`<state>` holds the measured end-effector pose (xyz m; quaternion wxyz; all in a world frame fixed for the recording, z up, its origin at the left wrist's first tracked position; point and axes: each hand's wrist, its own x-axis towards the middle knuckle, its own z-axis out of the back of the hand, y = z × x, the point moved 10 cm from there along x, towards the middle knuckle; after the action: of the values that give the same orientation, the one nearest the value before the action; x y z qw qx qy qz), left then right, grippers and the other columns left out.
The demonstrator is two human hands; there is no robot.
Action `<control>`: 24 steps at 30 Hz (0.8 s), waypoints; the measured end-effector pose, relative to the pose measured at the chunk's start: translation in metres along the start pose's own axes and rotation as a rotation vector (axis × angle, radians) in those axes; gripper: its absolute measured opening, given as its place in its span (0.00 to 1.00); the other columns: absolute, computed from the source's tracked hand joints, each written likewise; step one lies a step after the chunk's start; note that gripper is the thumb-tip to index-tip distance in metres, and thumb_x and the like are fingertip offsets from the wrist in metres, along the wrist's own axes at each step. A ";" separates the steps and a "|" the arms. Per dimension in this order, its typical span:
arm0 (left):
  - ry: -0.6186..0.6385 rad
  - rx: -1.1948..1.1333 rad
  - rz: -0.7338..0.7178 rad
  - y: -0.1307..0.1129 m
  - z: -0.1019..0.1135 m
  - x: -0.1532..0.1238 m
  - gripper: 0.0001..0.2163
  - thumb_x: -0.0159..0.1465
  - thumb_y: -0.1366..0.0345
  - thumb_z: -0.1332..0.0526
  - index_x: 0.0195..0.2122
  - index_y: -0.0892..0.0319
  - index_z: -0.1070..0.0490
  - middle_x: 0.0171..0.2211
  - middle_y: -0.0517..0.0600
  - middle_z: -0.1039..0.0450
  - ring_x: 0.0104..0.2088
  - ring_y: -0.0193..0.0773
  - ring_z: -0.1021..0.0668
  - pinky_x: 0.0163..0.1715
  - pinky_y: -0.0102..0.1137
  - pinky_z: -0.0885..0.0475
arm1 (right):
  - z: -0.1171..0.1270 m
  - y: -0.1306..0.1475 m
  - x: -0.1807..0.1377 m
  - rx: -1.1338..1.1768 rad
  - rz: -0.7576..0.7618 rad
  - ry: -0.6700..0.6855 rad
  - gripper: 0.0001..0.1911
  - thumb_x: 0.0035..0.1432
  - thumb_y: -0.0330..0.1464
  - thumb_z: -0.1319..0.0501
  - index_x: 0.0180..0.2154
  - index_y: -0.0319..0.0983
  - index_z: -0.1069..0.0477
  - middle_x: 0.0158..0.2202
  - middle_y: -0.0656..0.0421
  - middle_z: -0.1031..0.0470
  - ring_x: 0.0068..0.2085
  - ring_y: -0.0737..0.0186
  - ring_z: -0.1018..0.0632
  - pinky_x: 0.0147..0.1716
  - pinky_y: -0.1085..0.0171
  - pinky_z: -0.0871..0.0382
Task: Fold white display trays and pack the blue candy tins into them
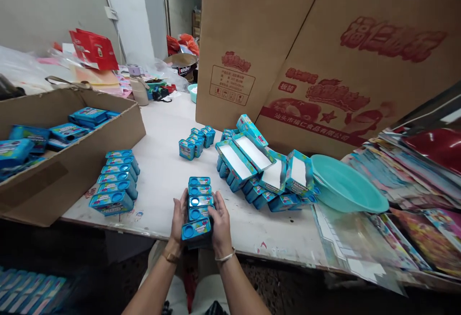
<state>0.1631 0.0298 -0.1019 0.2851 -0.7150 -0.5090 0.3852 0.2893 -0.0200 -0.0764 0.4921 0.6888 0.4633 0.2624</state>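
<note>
Viewpoint: a head-worn camera looks down at a person's two bare forearms reaching onto a white table (162, 180).
Left hand (179, 219): curled against the left side of a row of small blue boxes (198, 204), fingers pressed to the box sides; a band sits on the wrist.
Right hand (220, 224): curled against the right side of the same row, thumb on top near the closest box; a thin bracelet circles the wrist.
Held row: about five blue boxes lined up end to end, squeezed between both hands at the near table edge, running away from the person.
Left stack (117, 180): another row of the same blue boxes lies on the table, just left of the hands, apart from them.
Cardboard tray (72, 161): an open brown carton at far left holds more blue packs.
Open trays (259, 166): a loose heap of blue display trays with white insides, right of the hands, resting on more small boxes.
Teal bowl (345, 185): tilted, just beside the heap on its right.
Printed sheets (414, 195): glossy colourful sheets spread along the right edge.
Small group (196, 142): a few blue boxes stand farther back, mid-table.
Large carton (324, 51): a tall brown box with red printing stands behind the heap.
Background: red packets and clutter sit at the far left end of the table.
</note>
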 end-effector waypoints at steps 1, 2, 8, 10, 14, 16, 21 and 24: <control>0.021 -0.025 0.020 0.002 -0.007 -0.003 0.34 0.64 0.38 0.58 0.65 0.52 0.42 0.56 0.55 0.28 0.60 0.51 0.30 0.58 0.51 0.34 | 0.002 -0.007 0.001 0.062 -0.031 -0.032 0.38 0.56 0.41 0.38 0.65 0.38 0.44 0.65 0.51 0.39 0.63 0.52 0.34 0.61 0.52 0.39; 0.032 -0.036 0.020 0.002 -0.012 -0.003 0.34 0.64 0.38 0.57 0.65 0.53 0.42 0.54 0.56 0.26 0.59 0.52 0.29 0.57 0.51 0.33 | 0.004 -0.011 0.000 0.098 -0.049 -0.051 0.36 0.57 0.42 0.39 0.64 0.38 0.42 0.64 0.51 0.37 0.62 0.52 0.33 0.60 0.52 0.38; 0.014 0.137 -0.102 -0.007 -0.005 0.008 0.31 0.66 0.41 0.54 0.64 0.53 0.39 0.58 0.55 0.30 0.62 0.49 0.32 0.59 0.47 0.33 | 0.001 0.010 -0.006 -0.153 0.051 0.146 0.32 0.63 0.46 0.44 0.63 0.40 0.40 0.65 0.53 0.38 0.64 0.52 0.36 0.63 0.50 0.44; -0.070 0.203 -0.165 -0.006 0.013 0.004 0.31 0.66 0.42 0.53 0.65 0.52 0.42 0.65 0.53 0.40 0.65 0.48 0.38 0.61 0.46 0.36 | 0.005 0.017 0.002 -0.329 0.043 0.194 0.35 0.60 0.46 0.41 0.64 0.40 0.42 0.66 0.52 0.42 0.66 0.51 0.40 0.65 0.48 0.48; -0.085 0.286 -0.335 -0.005 0.021 -0.018 0.32 0.65 0.46 0.46 0.67 0.54 0.47 0.69 0.52 0.51 0.68 0.48 0.45 0.65 0.44 0.41 | -0.006 0.041 0.030 -0.504 0.173 0.264 0.37 0.60 0.45 0.40 0.67 0.46 0.49 0.71 0.57 0.55 0.70 0.54 0.52 0.67 0.48 0.56; -0.030 0.303 -0.290 0.003 0.013 -0.024 0.33 0.64 0.47 0.44 0.67 0.55 0.46 0.68 0.54 0.48 0.67 0.50 0.43 0.64 0.44 0.40 | -0.020 0.036 0.041 -0.490 0.155 0.340 0.34 0.60 0.45 0.41 0.65 0.47 0.44 0.70 0.58 0.54 0.70 0.53 0.52 0.66 0.48 0.56; 0.077 0.334 -0.279 0.003 0.007 -0.036 0.38 0.63 0.41 0.47 0.69 0.56 0.51 0.70 0.54 0.55 0.69 0.51 0.49 0.67 0.46 0.50 | -0.024 0.001 0.046 -0.324 -0.021 0.395 0.33 0.59 0.45 0.39 0.64 0.48 0.41 0.68 0.59 0.46 0.68 0.53 0.45 0.65 0.51 0.50; 0.207 0.414 -0.389 -0.006 0.005 -0.051 0.48 0.56 0.35 0.45 0.70 0.55 0.60 0.72 0.54 0.64 0.70 0.54 0.56 0.68 0.48 0.56 | -0.015 0.002 0.054 -0.329 -0.002 0.337 0.36 0.59 0.47 0.40 0.65 0.47 0.44 0.68 0.58 0.44 0.66 0.52 0.40 0.63 0.53 0.44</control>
<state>0.1470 -0.0163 -0.0867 0.5437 -0.5661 -0.5153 0.3440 0.3006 0.0345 -0.0739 0.5137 0.5452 0.4907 0.4451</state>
